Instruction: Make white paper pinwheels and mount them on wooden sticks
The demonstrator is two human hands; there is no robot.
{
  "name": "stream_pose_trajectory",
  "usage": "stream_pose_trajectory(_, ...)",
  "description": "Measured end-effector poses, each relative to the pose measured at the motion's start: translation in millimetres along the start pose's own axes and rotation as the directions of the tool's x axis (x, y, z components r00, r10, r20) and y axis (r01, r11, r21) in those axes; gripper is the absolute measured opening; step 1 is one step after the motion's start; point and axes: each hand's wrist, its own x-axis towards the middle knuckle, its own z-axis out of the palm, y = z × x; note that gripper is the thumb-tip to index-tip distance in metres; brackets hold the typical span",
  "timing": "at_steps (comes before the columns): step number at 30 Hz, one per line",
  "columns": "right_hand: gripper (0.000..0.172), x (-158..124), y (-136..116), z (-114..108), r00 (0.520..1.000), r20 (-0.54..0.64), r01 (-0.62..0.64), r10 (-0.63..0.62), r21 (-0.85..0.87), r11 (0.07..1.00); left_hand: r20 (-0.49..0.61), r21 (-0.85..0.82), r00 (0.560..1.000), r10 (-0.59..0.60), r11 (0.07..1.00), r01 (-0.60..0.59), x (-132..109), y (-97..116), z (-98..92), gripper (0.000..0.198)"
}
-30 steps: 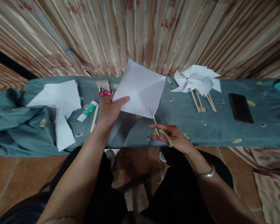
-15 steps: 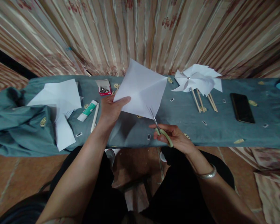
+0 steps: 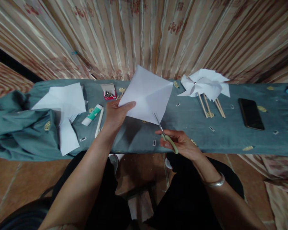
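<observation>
My left hand (image 3: 117, 113) grips the left corner of a creased square of white paper (image 3: 146, 94), thumb on top and fingers hidden beneath. The sheet is held up above the cloth-covered table. Scissors (image 3: 166, 136) with pale green handles are in my right hand (image 3: 180, 142), their blades over the paper's lower corner. The blades look nearly closed along the paper. A red box of pins (image 3: 109, 95) lies just behind my left hand, with a green and white glue stick (image 3: 92, 115) and a white pen (image 3: 99, 122) to its left.
White paper sheets (image 3: 69, 99) lie at the left of the green tablecloth (image 3: 192, 127), by its bunched part. Several paper pinwheels on wooden sticks (image 3: 205, 83) rest at the back right, left of a black phone (image 3: 251, 113). A striped curtain (image 3: 148, 38) hangs behind.
The scissor handles have drawn closer together as my right hand closes. The whole view has shifted slightly, and my left hand keeps its hold on the paper.
</observation>
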Motion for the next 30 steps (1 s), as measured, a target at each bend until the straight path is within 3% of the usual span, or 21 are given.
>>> stream_pose_trajectory(21,0.046,-0.3,1.0,2.7,0.992,-0.085,-0.096,0.097,0.019,0.995,-0.001,0.005,1.000,0.001,1.000,-0.001,-0.7,0.7,-1.2,0.017)
stream_pose_trajectory(30,0.043,1.9,-4.0,6.4,0.994,-0.096,-0.041,0.044,0.029,0.999,0.055,0.061,0.997,-0.057,0.997,0.053,-11.1,4.2,4.3,0.020)
